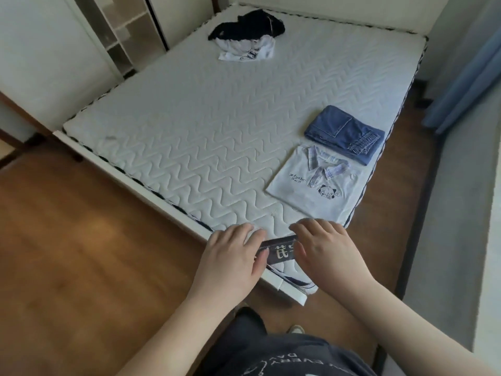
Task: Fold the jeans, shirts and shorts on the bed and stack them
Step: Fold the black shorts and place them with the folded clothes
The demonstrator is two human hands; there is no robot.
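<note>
Folded blue jeans (344,132) lie near the right edge of the white quilted mattress (203,126). Just in front of them lies a folded white polo shirt (311,183) with a plaid collar and a small cartoon print. At the far side of the bed a black garment (246,25) sits crumpled on top of a white printed garment (246,50), both unfolded. My left hand (233,253) and my right hand (325,251) hover palm down over the near corner of the mattress, fingers relaxed, holding nothing. A dark label (282,251) on the corner shows between them.
Wooden floor (67,253) surrounds the bed at left and front. A white wardrobe with open shelves (122,33) stands at the far left. Blue curtains (466,77) hang at the right above a grey ledge (455,213).
</note>
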